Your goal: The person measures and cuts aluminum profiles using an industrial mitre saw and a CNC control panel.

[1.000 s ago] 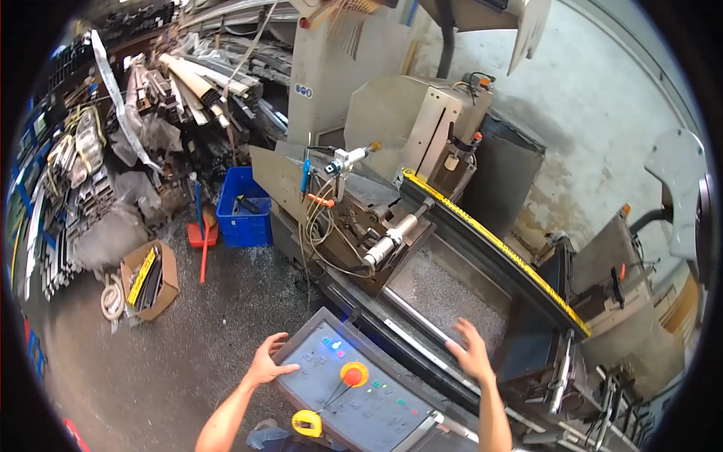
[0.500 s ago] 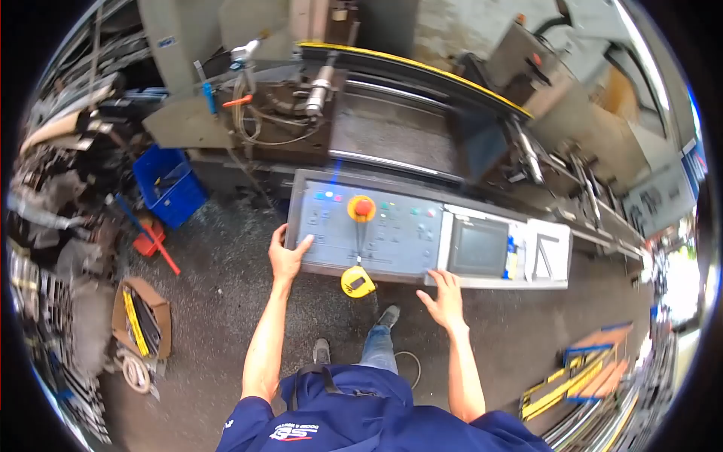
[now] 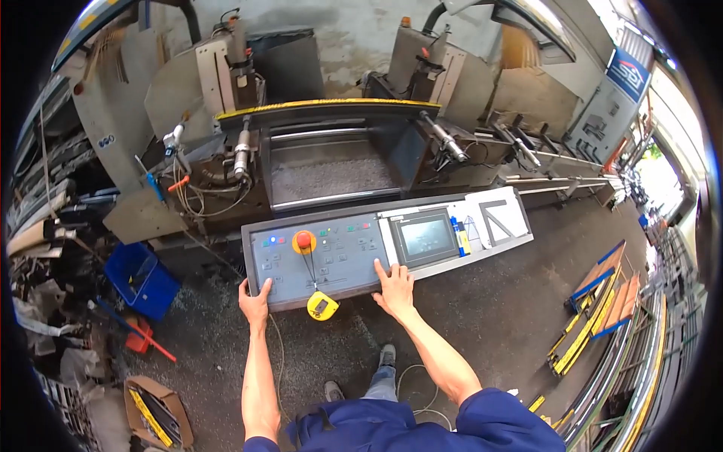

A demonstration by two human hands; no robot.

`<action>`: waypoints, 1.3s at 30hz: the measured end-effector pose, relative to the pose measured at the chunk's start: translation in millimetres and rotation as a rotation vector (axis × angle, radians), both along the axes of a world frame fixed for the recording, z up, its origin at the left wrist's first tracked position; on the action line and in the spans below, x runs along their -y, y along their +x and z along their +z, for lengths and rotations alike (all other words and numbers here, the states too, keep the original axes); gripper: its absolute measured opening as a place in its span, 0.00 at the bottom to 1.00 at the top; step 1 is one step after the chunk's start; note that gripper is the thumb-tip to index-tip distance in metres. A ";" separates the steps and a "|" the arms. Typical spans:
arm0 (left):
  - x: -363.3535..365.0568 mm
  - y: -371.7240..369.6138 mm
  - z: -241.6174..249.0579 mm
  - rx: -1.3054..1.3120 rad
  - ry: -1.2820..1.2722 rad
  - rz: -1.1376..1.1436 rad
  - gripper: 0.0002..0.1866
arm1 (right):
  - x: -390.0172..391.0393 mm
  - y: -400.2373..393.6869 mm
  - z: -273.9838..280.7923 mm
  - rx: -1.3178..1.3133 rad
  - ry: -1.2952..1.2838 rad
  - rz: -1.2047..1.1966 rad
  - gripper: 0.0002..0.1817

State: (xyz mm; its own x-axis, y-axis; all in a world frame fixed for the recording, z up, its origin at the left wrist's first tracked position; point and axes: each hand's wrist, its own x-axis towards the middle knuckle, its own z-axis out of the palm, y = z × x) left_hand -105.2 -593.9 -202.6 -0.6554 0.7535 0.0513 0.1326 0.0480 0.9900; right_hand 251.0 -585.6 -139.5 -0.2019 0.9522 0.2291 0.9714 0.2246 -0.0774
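The left hand [image 3: 255, 300] grips the front left corner of the grey control panel [image 3: 331, 256]. The right hand [image 3: 394, 286] lies flat and open on its front edge, maybe on a button. A yellow tape measure [image 3: 321, 306] hangs between them. Behind stands a big saw machine [image 3: 324, 151]. The concrete floor [image 3: 489, 309] is dusty.

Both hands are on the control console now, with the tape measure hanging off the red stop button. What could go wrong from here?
1. The right hand lies flat across the control panel keys, so it could press one unintentionally.
2. The yellow tape measure hangs by its cord from the red stop button; the cord might hinder a quick press or snag a hand.
3. The left hand grips the panel's corner edge, near the dangling tape.
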 end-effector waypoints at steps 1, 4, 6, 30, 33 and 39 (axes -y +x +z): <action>-1.8 -3.0 -6.7 -0.012 -0.002 0.007 0.39 | -0.3 1.6 0.3 -0.007 0.014 -0.010 0.53; -3.0 -6.7 -7.4 -0.029 0.017 0.009 0.39 | -1.4 1.8 -3.4 -0.004 0.087 0.042 0.54; -0.8 -5.7 -6.9 -0.024 -0.007 0.007 0.39 | -1.5 2.5 -8.3 -0.047 0.092 0.053 0.54; 2.1 -1.9 -4.7 -0.052 -0.108 0.097 0.43 | -7.3 13.4 -20.4 -0.051 0.232 0.109 0.55; 1.0 -1.9 -8.7 -0.045 -0.078 0.106 0.43 | -7.7 14.3 -21.1 -0.073 0.237 0.137 0.55; 3.1 0.1 -5.2 -0.075 -0.107 0.138 0.43 | -4.9 10.6 -19.7 -0.082 0.235 0.108 0.56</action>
State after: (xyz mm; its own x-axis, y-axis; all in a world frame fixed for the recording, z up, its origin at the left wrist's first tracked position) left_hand -105.0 -597.0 -207.8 -0.7505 0.6602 0.0288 0.1909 0.1749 0.9659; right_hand 261.6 -580.7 -159.2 -0.2706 0.8451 0.4611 0.9335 0.3474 -0.0888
